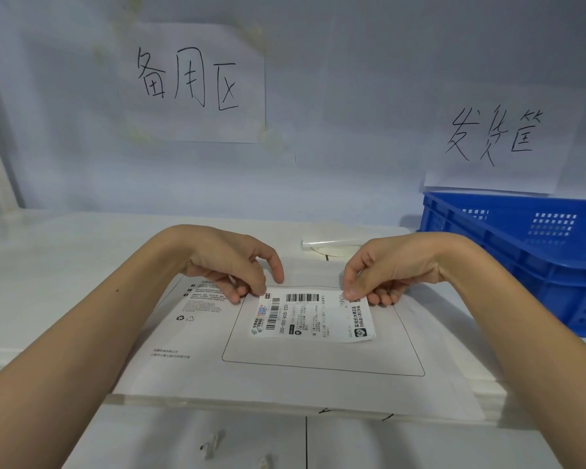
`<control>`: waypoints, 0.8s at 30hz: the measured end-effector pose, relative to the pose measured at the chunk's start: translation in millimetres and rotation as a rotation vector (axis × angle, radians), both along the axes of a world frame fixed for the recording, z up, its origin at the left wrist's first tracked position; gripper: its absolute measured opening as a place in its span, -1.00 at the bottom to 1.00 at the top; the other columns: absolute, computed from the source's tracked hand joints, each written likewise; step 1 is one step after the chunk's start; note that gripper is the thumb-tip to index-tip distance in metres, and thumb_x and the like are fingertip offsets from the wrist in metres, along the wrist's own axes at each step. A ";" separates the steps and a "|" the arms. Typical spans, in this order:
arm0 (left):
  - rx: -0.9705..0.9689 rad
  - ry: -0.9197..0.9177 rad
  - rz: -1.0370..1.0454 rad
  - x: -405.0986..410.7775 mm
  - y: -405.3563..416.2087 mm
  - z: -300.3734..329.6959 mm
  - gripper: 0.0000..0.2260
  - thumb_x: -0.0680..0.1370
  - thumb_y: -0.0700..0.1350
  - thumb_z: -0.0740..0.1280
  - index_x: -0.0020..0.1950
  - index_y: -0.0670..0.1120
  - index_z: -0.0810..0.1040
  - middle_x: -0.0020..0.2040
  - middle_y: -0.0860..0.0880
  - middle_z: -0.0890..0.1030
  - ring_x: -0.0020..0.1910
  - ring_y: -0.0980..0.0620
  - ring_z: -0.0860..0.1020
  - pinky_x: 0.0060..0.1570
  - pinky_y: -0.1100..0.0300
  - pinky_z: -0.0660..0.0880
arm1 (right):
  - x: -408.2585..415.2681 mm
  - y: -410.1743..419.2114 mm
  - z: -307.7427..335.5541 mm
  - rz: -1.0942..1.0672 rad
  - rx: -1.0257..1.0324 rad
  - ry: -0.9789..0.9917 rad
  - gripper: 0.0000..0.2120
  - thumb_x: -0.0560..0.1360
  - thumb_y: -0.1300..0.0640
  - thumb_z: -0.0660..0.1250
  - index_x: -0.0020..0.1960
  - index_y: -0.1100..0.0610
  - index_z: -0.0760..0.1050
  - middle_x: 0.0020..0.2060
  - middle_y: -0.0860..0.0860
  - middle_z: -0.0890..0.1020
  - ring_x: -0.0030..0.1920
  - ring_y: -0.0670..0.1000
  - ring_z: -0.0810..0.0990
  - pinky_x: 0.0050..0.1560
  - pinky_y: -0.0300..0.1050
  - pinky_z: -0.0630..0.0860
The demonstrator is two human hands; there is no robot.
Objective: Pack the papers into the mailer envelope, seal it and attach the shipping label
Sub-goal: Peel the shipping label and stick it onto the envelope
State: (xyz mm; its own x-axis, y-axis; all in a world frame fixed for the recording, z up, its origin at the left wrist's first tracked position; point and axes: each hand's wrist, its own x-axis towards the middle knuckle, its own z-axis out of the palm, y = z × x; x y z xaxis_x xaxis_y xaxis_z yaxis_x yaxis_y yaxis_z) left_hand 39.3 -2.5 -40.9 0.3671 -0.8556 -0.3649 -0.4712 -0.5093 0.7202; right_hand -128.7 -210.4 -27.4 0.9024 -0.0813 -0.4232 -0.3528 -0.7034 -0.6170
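A white mailer envelope (190,374) lies flat on the table in front of me, with a printed outlined box on its face. A white shipping label (313,316) with barcodes sits inside the upper part of that box. My left hand (232,265) pinches the label's far left corner. My right hand (383,275) pinches its far right corner. The label's near edge lies on the envelope. The papers are not in sight.
A blue plastic crate (528,248) stands at the right, close to my right forearm. A thin white peeled strip (332,243) lies beyond the envelope. Two handwritten paper signs (193,82) hang on the wall behind. White sheets (31,265) cover the table to the left.
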 end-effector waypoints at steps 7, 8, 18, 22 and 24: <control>0.002 -0.021 -0.019 -0.4 -1.0 -1.1 -0.69 0.51 -0.32 0.38 0.22 -0.08 0.56 -0.25 -0.07 0.49 -0.33 0.04 0.48 -0.26 0.23 0.56 | 1.6 1.0 -0.4 -0.003 -0.002 0.007 -0.94 0.47 0.15 0.46 -0.13 0.13 0.60 -0.43 -0.02 0.54 -0.45 -0.09 0.48 -0.38 -0.28 0.45; 0.001 -0.023 -0.018 -0.8 -1.0 -1.1 -0.70 0.52 -0.32 0.38 0.22 -0.08 0.57 -0.26 -0.06 0.49 -0.34 0.04 0.48 -0.26 0.23 0.56 | 1.7 1.0 -0.6 -0.005 -0.002 0.007 -0.94 0.47 0.16 0.46 -0.10 0.13 0.60 -0.43 -0.03 0.53 -0.45 -0.09 0.47 -0.38 -0.28 0.45; -0.042 -0.144 -0.027 -8.9 -6.4 -5.5 -0.73 0.51 -0.04 0.48 0.14 -0.10 0.56 -0.45 0.08 0.47 -0.45 0.08 0.38 -0.39 0.22 0.45 | 1.6 -1.5 -2.9 0.000 -0.030 -0.007 -0.86 0.46 0.17 0.47 -0.03 0.15 0.57 -0.49 -0.05 0.45 -0.52 -0.10 0.34 -0.40 -0.25 0.31; -0.078 -0.225 -0.057 -9.1 -9.4 -9.0 -0.62 0.42 0.16 0.52 0.08 -0.04 0.57 -0.38 -0.08 0.42 -0.44 -0.03 0.35 -0.42 0.20 0.40 | 3.0 -1.2 -4.7 0.022 -0.064 -0.054 -0.86 0.44 0.14 0.50 -0.06 0.13 0.57 -0.48 -0.08 0.49 -0.48 -0.08 0.29 -0.41 -0.22 0.27; -0.089 -0.278 -0.064 -9.7 -12.0 -11.0 -0.60 0.42 0.18 0.51 0.07 -0.05 0.55 -0.36 -0.10 0.43 -0.47 -0.03 0.34 -0.44 0.22 0.38 | 4.0 -0.5 -5.7 0.035 -0.080 -0.079 -0.86 0.43 0.12 0.51 -0.09 0.11 0.57 -0.46 -0.08 0.52 -0.46 -0.06 0.29 -0.41 -0.20 0.27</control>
